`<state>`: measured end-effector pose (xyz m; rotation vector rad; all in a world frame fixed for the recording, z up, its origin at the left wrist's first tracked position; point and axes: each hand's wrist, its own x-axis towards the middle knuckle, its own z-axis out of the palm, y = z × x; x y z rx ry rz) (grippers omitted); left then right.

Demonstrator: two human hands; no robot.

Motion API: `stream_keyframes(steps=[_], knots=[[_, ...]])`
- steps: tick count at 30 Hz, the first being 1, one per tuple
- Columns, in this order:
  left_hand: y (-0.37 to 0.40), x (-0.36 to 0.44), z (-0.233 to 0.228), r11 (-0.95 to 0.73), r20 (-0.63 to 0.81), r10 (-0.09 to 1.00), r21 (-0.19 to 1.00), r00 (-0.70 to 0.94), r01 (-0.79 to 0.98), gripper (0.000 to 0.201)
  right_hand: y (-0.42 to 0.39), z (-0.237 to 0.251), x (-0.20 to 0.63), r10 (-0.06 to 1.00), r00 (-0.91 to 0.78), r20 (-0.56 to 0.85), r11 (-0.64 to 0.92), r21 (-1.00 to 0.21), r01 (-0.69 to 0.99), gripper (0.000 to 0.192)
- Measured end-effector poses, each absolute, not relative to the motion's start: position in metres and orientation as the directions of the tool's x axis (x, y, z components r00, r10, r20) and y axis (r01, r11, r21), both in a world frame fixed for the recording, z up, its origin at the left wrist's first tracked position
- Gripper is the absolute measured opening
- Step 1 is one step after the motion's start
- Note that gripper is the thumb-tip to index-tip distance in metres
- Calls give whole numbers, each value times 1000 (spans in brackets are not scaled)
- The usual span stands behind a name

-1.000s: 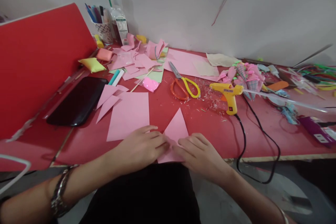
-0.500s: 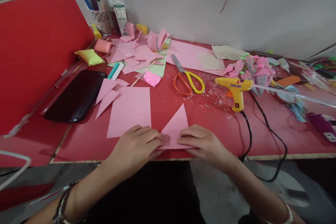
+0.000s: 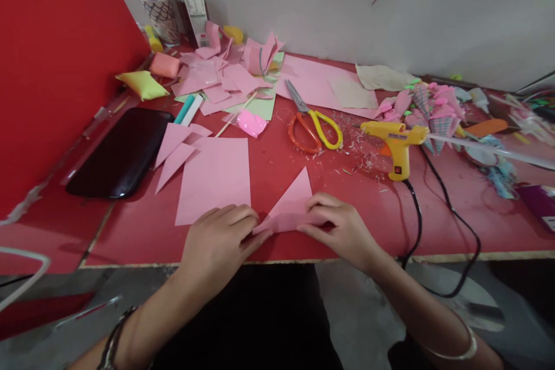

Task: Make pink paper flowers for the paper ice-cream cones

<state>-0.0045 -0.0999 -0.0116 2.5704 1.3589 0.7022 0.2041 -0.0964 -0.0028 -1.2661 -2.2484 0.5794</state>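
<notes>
My left hand [image 3: 219, 240] lies flat, fingers spread, pressing the lower left corner of a pink paper triangle [image 3: 291, 205] onto the red desk [image 3: 355, 208], close to its near edge. My right hand [image 3: 342, 230] has its fingers curled, pinching and pressing the triangle's lower right edge. The triangle points away from me and sits between both hands. Just left of it lies a pink sheet [image 3: 214, 179], partly under my left fingers, with two smaller pink triangles [image 3: 176, 150] beside its far corner and a black phone [image 3: 121, 153] further left. Beyond the triangle lie scissors [image 3: 312, 127] with orange and yellow handles, and to their right a yellow glue gun [image 3: 396, 141] whose black cord [image 3: 437, 225] runs over the near edge. Pink scraps [image 3: 225, 78] are piled at the back by the wall.
</notes>
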Motion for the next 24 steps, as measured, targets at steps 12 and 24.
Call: stream_keyframes(steps=[12,24], knots=[[-106,3,-10,-442,273,884,221,380,870,33,-99,-7,199,904,-390,174,426,-437,792,29],[-105,-2,-3,-824,276,507,-123,817,553,37,-96,-7,198,910,-380,165,414,-377,829,33]])
